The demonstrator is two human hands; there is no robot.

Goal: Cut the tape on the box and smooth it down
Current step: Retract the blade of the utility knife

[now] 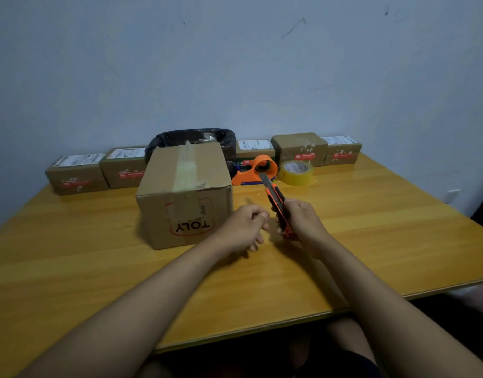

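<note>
**Knife drawn, tape not yet cut**

A wooden table (pixel 371 227) is seen, its near edge running just in front of the person and its far edge set against the wall. The cardboard box (pixel 185 197) is stood left of centre, with a strip of tape (pixel 184 170) laid along the top seam and folded down over the near face; whether a loose end lies anywhere cannot be told. A row of small parcels (pixel 76 173) is lined up along the wall, with a black-lined bin (pixel 191 137) behind the box. An orange tape dispenser (pixel 258 170) and a yellowish tape roll (pixel 296 171) are placed right of the box, near the back.

The utility knife (pixel 278 205) is gripped in the right hand (pixel 303 219), fingers wrapped tightly round the handle, the blade extended and pointed up and away. The left hand (pixel 243 227) is loosely curled, nothing held, just beside the box's right face.

For a clean cut, the box is best steadied by the left hand from the side, well off the blade's line, and the knife drawn shallowly across the tape so the cardboard is not scored. Open table is available to the right and front; the dispenser and roll lie near the blade's forward path and should be cleared
</note>
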